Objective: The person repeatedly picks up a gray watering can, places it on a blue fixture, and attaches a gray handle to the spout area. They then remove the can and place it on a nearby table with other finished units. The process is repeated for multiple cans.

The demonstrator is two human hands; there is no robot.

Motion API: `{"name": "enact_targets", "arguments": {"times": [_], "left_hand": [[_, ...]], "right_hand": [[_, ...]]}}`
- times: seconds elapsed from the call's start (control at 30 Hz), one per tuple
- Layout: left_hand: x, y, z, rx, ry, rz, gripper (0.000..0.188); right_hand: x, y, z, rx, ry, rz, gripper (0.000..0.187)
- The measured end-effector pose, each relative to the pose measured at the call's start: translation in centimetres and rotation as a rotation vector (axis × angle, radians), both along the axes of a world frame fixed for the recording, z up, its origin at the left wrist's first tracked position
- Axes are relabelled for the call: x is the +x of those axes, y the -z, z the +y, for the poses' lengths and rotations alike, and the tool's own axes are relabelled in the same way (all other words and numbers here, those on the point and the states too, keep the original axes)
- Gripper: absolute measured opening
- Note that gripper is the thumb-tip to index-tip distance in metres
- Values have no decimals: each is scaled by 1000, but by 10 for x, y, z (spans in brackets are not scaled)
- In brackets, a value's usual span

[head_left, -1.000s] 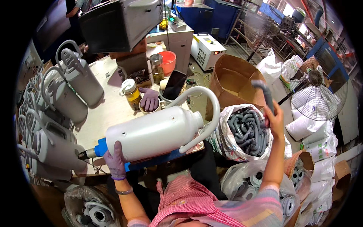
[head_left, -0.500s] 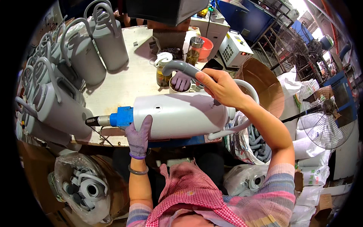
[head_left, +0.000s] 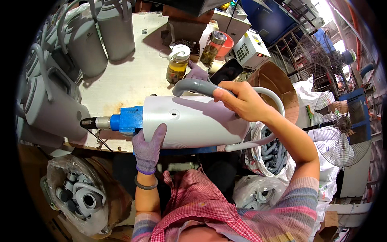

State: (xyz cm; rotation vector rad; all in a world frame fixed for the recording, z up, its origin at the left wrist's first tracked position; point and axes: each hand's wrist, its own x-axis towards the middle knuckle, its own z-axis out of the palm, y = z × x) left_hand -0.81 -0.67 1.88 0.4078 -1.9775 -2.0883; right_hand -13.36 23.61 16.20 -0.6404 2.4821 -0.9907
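A pale grey jug body (head_left: 193, 127) lies on its side, its left end against a blue block (head_left: 131, 119) with a black-tipped metal piece. My bare right hand (head_left: 242, 100) is closed round a darker grey curved handle (head_left: 197, 86), holding it along the jug's far side. The handle's bent free end sits close to the jug's far edge; I cannot tell whether they touch. My left hand (head_left: 149, 147), in a lilac glove, grips the jug's left end, thumb up on its wall and the other fingers mostly hidden. A pale carrying loop (head_left: 278, 107) curves round the jug's right end.
Several grey jugs (head_left: 86, 48) stand at the table's left. Behind my work are a lidded jar (head_left: 178, 64), a glass bottle (head_left: 212, 48) and a phone (head_left: 226, 71). Bags of handles (head_left: 274, 155) and grey parts (head_left: 86, 197) stand below. A fan (head_left: 342, 123) is at right.
My right hand has brought the handle down closer to the jug, with its bent end now by the far edge. My left hand stays at the jug's left end. The view has shifted slightly.
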Motion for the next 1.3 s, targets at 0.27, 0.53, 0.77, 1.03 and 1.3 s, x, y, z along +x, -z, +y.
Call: {"name": "enact_targets", "arguments": {"times": [0.27, 0.53, 0.77, 1.03, 1.3], "left_hand": [[-2, -6, 1, -18, -10, 1, 38], [-4, 1, 3, 29, 5, 40, 36], [2, 8, 3, 49, 60, 71, 34], [34, -4, -18, 9, -77, 146, 30], [-26, 119, 1, -1152, 410, 151, 44]], "right_hand": [[-1, 1, -3, 1, -53, 21, 48], [4, 2, 1, 1, -42, 46, 46], [3, -5, -5, 118, -146, 119, 50], [14, -25, -21, 293, -210, 361, 43], [34, -14, 111, 191, 51, 500, 35]]}}
